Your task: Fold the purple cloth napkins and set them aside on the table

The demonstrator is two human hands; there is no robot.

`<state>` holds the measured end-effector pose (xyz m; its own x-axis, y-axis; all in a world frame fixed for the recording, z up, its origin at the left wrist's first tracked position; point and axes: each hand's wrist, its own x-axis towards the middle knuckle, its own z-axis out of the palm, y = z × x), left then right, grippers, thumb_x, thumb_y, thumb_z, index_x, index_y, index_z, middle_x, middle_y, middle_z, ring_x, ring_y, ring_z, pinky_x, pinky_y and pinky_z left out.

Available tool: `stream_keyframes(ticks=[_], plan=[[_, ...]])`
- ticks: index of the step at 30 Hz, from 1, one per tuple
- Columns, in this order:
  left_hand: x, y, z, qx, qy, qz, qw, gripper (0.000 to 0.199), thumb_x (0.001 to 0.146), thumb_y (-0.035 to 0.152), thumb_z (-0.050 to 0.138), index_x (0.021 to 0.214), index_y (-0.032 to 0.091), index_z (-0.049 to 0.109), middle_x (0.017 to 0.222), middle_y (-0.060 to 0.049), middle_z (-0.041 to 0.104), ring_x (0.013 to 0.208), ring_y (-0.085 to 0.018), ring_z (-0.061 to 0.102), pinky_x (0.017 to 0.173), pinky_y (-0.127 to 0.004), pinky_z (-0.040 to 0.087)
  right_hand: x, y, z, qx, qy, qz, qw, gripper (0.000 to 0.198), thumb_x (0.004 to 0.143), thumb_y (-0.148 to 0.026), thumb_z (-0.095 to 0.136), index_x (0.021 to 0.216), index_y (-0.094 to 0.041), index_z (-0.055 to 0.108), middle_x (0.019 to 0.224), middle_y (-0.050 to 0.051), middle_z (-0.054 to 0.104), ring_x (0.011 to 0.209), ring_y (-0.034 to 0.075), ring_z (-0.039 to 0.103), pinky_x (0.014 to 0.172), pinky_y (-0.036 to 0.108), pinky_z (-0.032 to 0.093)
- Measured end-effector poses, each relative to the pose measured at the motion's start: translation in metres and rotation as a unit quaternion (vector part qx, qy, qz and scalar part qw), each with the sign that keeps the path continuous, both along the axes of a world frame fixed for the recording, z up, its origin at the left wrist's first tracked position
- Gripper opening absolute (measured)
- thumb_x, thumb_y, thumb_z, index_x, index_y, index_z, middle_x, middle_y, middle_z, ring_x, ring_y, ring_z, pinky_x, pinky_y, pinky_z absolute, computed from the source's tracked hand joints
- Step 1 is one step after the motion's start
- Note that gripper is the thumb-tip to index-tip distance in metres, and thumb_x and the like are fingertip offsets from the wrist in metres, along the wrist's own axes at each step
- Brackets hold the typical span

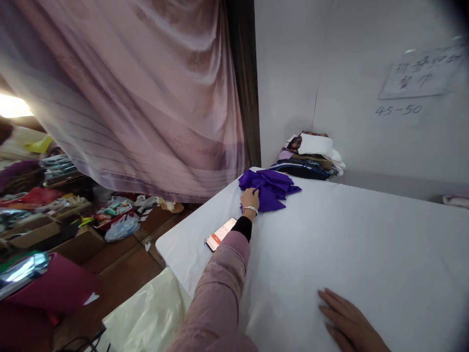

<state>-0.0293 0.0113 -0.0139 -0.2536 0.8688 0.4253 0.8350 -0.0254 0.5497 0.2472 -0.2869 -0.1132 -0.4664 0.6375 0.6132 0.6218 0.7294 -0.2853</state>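
We face a white table. At its far edge sits a pile of clothes; purple cloth lies bunched on its far left part. Our hands are apart: the left hand touches the cloth, its grip we cannot tell; the right hand, fingers extended, is at the table's near side. A lit phone lies by the table's left edge.

A single head-worn camera looks forward and down over a white table, from close above its near side, facing the wall behind it.
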Motion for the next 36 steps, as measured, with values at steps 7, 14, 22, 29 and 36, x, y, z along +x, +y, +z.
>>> stream_keyframes(ticks=[7,14,22,29,36], plan=[[0.071,-0.065,0.030,0.173,-0.042,-0.208,0.962,0.018,0.088,0.027,0.051,0.094,0.019,0.066,0.095,-0.005,0.067,0.093,-0.017,0.059,0.086,-0.031,0.044,0.013,-0.006,0.005,-0.326,0.254,-0.087,0.907,0.041,0.080,-0.039,0.058,0.120,-0.038,0.059,0.127,0.004,0.057,0.116,0.032,0.052,0.095,0.044,0.046],[0.135,-0.210,-0.043,0.044,0.087,-0.626,0.774,0.023,0.086,0.041,0.055,0.096,0.023,0.066,0.096,-0.002,0.068,0.089,-0.016,0.062,0.077,-0.028,0.048,0.022,0.010,0.036,-0.437,0.684,-0.032,0.584,0.040,0.083,-0.052,0.051,0.113,-0.028,0.061,0.120,0.006,0.063,0.113,0.028,0.055,0.093,0.048,0.048],[0.124,-0.203,-0.038,-0.029,-0.096,-0.454,0.885,0.019,0.085,0.026,0.052,0.100,0.022,0.064,0.105,-0.003,0.065,0.096,-0.016,0.060,0.089,-0.031,0.047,0.023,0.010,0.042,-0.422,0.748,-0.059,0.508,0.037,0.075,-0.018,0.068,0.111,-0.023,0.061,0.108,0.000,0.068,0.104,0.021,0.061,0.087,0.037,0.054],[0.139,-0.194,-0.058,-0.193,-0.159,-0.363,0.898,0.043,0.074,0.030,0.066,0.115,0.021,0.057,0.086,-0.001,0.067,0.069,-0.015,0.061,0.066,-0.028,0.051,0.020,0.008,0.044,-0.444,0.726,-0.050,0.523,0.033,0.074,-0.020,0.069,0.107,-0.021,0.063,0.106,0.001,0.069,0.102,0.022,0.062,0.085,0.036,0.054],[0.133,-0.187,-0.049,-0.053,-0.197,-0.353,0.913,0.009,0.079,0.020,0.056,0.074,0.021,0.063,0.072,0.002,0.061,0.067,-0.012,0.056,0.065,-0.026,0.048,0.022,0.010,0.048,-0.435,0.711,-0.048,0.550,0.032,0.080,-0.036,0.063,0.109,-0.023,0.062,0.113,0.003,0.066,0.104,0.022,0.060,0.087,0.038,0.052]])
